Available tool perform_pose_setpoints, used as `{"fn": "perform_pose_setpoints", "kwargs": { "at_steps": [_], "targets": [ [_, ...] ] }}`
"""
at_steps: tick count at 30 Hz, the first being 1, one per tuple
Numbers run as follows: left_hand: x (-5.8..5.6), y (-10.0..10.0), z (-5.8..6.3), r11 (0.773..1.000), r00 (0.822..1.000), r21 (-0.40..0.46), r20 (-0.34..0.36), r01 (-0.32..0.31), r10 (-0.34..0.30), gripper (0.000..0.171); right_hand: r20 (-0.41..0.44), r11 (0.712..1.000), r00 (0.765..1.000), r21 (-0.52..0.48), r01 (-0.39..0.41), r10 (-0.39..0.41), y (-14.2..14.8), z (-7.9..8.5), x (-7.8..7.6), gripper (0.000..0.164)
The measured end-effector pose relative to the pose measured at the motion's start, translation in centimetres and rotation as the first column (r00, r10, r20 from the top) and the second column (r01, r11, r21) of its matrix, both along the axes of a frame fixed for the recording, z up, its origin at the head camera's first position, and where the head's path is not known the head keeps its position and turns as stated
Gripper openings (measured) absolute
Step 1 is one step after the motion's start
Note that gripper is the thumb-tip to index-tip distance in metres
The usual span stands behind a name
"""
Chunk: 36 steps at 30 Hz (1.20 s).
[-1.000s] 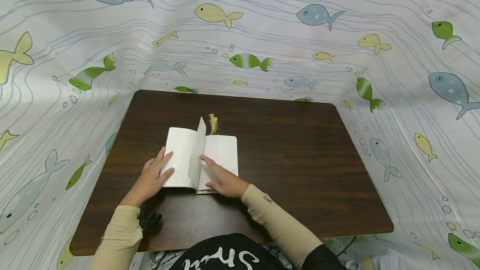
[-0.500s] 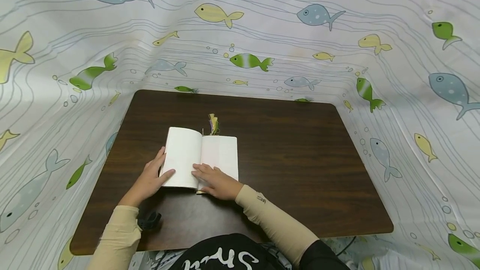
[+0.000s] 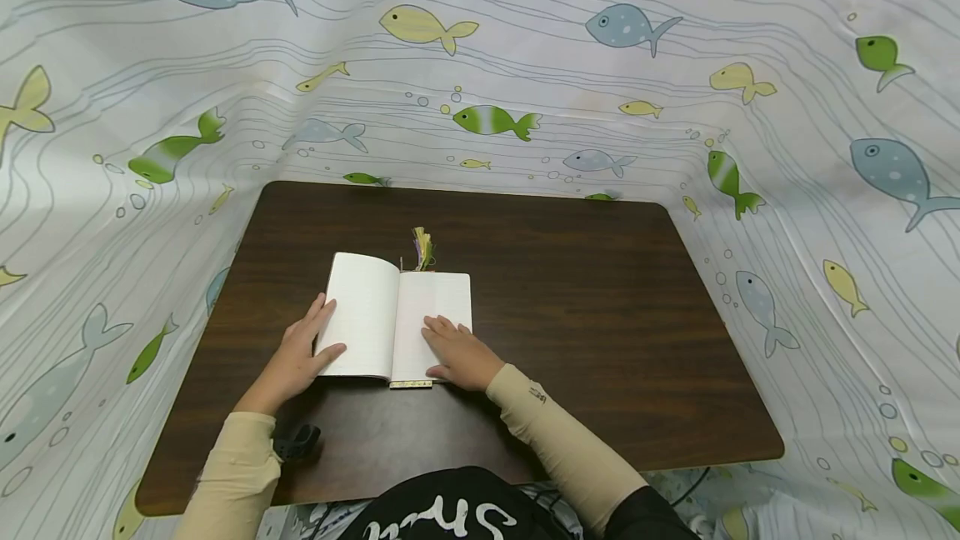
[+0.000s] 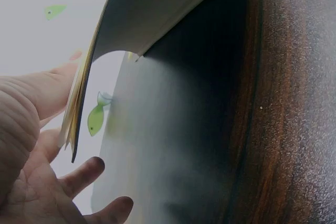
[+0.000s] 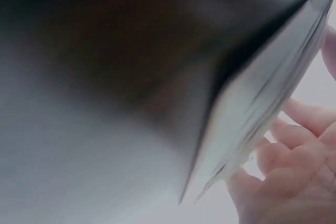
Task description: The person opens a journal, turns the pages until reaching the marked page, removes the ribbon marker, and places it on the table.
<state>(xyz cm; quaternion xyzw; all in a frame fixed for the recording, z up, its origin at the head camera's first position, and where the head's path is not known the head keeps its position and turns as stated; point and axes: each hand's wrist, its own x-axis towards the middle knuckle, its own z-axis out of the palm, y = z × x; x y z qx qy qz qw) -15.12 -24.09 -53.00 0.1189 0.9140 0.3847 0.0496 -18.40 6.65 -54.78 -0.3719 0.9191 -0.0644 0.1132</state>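
Observation:
An open notebook (image 3: 362, 315) with blank white pages lies on the dark wooden table, its left half raised and curved. My left hand (image 3: 291, 358) holds the left edge, the thumb over the page and the fingers at the outer side. In the left wrist view, the raised edge of pages and cover stands between the thumb and fingers of that hand (image 4: 42, 145). My right hand (image 3: 462, 355) rests on the right page with fingers extended. The right wrist view shows the page block (image 5: 262, 85) beside the right hand (image 5: 294, 166), partly blurred.
A yellow-green tassel (image 3: 423, 248) sticks out past the notebook's top edge. The brown table (image 3: 585, 332) extends to the right of it. A black strapped device (image 3: 298, 442) sits by the left wrist. A fish-patterned white sheet (image 3: 525, 65) surrounds the table.
The page that stood upright near the spine now lies flat on the left side. My right hand swept left over the spine, then slid right onto the right page. My left hand stayed in place.

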Motion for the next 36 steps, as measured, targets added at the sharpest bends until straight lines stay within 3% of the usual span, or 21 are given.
{"fn": "perform_pose_setpoints", "kwargs": {
  "at_steps": [8,14,23,26,29,33,36],
  "targets": [
    [0.2,-0.2,0.0,0.998,1.0,-0.068,-0.002,0.002,-0.002,0.071,0.035,0.99,0.99,0.048,0.133,-0.135,3.0,0.2,-0.6,0.09],
    [0.2,-0.2,-0.1,0.997,1.0,-0.073,0.014,0.001,0.0,0.073,0.052,0.989,0.988,0.002,0.146,-0.145,3.8,0.4,-0.6,0.095],
    [0.2,-0.3,0.0,0.997,1.0,-0.077,0.025,-0.008,0.009,0.073,0.033,0.986,0.986,0.019,0.164,-0.165,3.5,0.7,-0.5,0.095],
    [0.2,-0.2,0.0,0.997,1.0,-0.079,0.021,-0.008,0.01,0.073,-0.002,0.986,0.987,0.037,0.163,-0.163,3.4,0.5,-0.6,0.094],
    [0.2,-0.2,0.0,0.997,1.0,-0.083,0.018,-0.005,0.007,0.073,-0.09,0.988,0.986,0.043,0.147,-0.143,3.2,0.2,-0.7,0.089],
    [0.2,-0.2,-0.1,0.997,1.0,-0.082,0.016,-0.001,0.003,0.073,-0.236,0.992,0.965,0.028,0.121,-0.111,3.1,-0.5,-0.8,0.082],
    [0.1,-0.2,-0.1,0.997,1.0,-0.082,0.011,-0.009,0.01,0.073,-0.281,0.99,0.95,0.005,0.143,-0.136,3.1,-0.9,-0.9,0.086]
  ]
}}
